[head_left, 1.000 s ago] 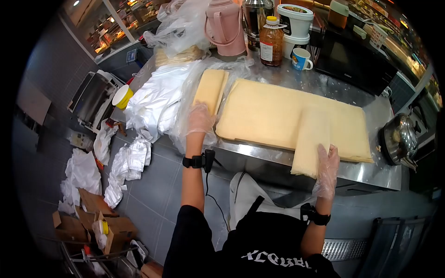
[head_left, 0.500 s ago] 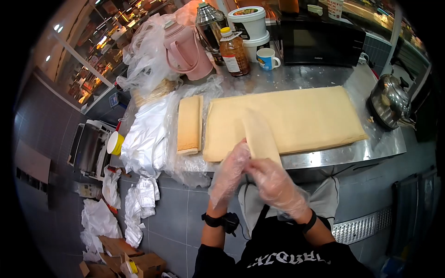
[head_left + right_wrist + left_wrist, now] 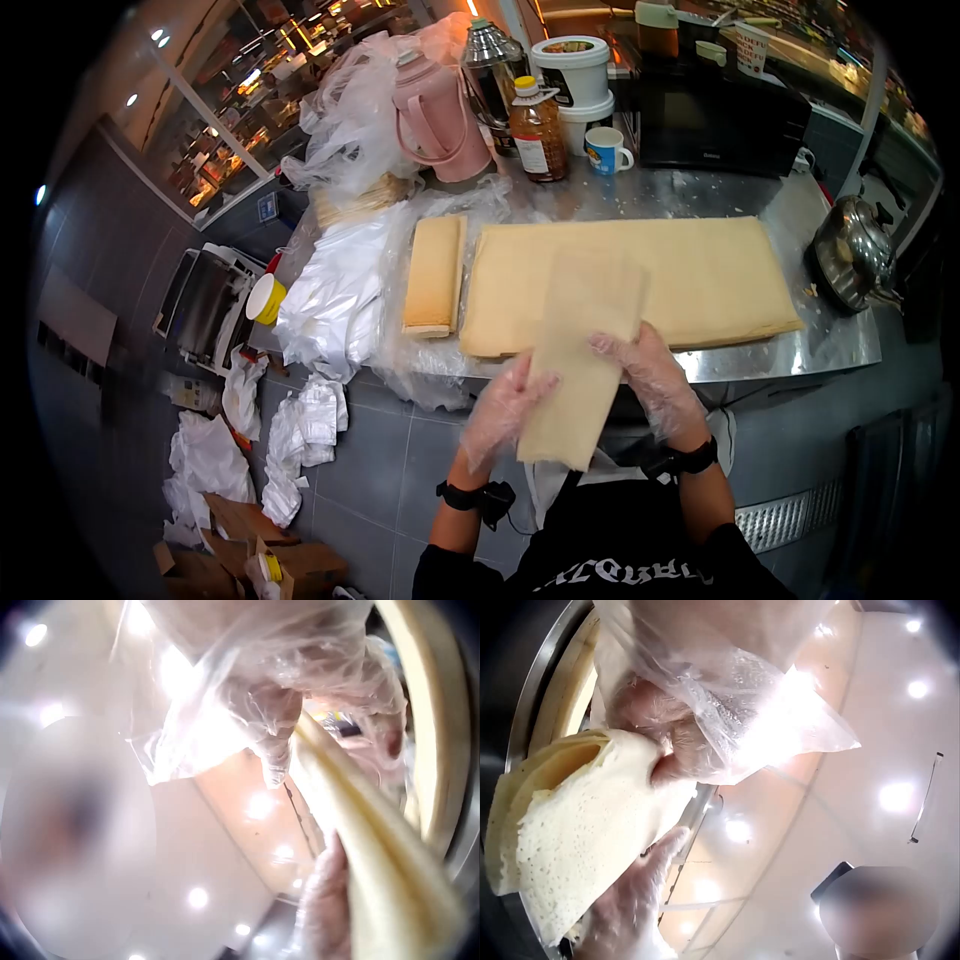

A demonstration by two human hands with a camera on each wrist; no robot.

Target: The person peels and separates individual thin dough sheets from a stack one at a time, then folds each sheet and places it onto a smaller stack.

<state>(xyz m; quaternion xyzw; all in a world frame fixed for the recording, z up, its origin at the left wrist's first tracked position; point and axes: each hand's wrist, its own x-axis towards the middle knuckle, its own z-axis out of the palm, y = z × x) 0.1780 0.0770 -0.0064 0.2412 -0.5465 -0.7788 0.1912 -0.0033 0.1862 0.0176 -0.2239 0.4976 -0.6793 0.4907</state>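
Person holds a folded pale sheet off the front edge of the steel counter, over the big stack of sheets. Left hand, in a clear plastic glove, grips the sheet's left edge, fingers curled round it. Right hand, gloved too, grips the right edge near the stack. A smaller folded pile lies just left of the stack on plastic wrap.
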